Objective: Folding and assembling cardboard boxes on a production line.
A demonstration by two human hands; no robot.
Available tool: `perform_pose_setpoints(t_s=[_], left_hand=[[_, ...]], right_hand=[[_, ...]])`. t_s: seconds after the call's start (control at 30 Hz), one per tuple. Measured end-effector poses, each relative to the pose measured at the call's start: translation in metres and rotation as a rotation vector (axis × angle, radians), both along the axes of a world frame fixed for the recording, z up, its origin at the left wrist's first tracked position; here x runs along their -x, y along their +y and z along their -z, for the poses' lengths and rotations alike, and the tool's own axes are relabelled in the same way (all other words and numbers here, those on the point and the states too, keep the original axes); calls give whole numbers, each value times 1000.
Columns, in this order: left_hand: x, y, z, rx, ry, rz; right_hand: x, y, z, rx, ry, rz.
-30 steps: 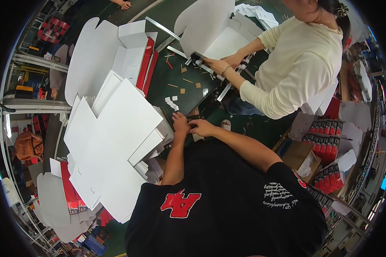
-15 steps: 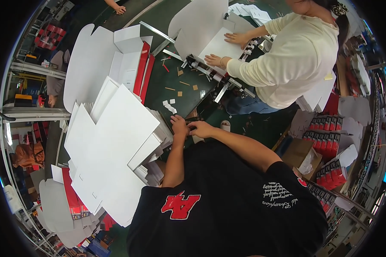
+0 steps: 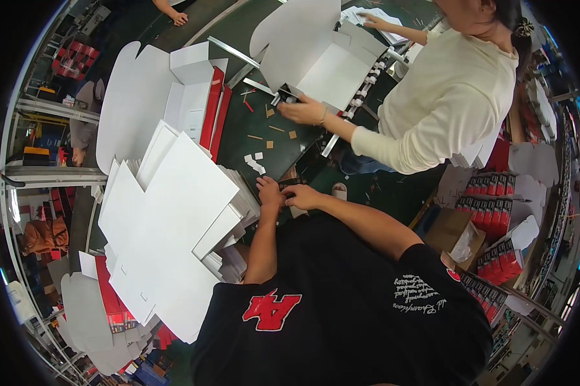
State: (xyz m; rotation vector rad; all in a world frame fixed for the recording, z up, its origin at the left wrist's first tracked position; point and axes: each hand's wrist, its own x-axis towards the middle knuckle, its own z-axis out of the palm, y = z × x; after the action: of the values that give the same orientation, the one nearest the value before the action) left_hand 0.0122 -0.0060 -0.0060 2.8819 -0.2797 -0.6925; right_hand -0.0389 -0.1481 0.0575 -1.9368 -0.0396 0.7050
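Scraps [image 3: 256,168] of plain white lie on the dark green table [image 3: 283,151], just ahead of the left hand [image 3: 271,192]: two small squarish pieces beside a longer, crooked white run, too small to tell whether it is one piece or several overlapping. The left hand is at the table's near edge, its fingers [image 3: 263,182] lightly bent and pointing toward the scraps, apart from them. The right hand [image 3: 302,196] comes in from the right, fingers curled in against the left hand; I cannot tell whether either hand grasps anything, since the space between them is hidden.

Left of the left forearm stands a broad stack [image 3: 167,206] of flat white sheets. Its top sheet is smooth and unprinted, with a deep notch at the upper left and two small cut marks low down; many thin edges fan out unevenly along the right side. Beyond the stack, a white box [image 3: 190,106] stands open beside red panels [image 3: 214,109]. Tan squares [image 3: 293,135] dot the table farther off. At upper right, a co-worker [image 3: 441,96] in a cream top leans beside an open white carton [image 3: 338,74].
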Motion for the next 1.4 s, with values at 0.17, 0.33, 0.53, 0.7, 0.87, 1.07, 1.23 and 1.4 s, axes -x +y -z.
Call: perform_pose_setpoints(t_s=[0.17, 0.33, 0.53, 0.7, 0.87, 1.07, 1.23, 1.4], left_hand=[[1, 1, 0, 4, -17, -4], [1, 0, 1, -8, -17, 5], [0, -1, 0, 9, -13, 3], [-3, -1, 3, 2, -20, 37], [-1, 1, 15, -15, -92, 30], [1, -1, 9, 54, -103, -18], [0, 7, 16, 70, -143, 28], [1, 7, 14, 115, -131, -8]], right_hand=[[2, 2, 5, -26, -77, 54], [1, 2, -1, -39, -80, 60], [-2, -1, -5, -14, 11, 8], [-5, -1, 3, 11, 2, 10], [-2, 2, 5, 69, -99, -36], [-10, -4, 9, 132, -70, -144], [-9, -1, 27, 219, -97, -192], [-8, -2, 35, 254, -141, -193]])
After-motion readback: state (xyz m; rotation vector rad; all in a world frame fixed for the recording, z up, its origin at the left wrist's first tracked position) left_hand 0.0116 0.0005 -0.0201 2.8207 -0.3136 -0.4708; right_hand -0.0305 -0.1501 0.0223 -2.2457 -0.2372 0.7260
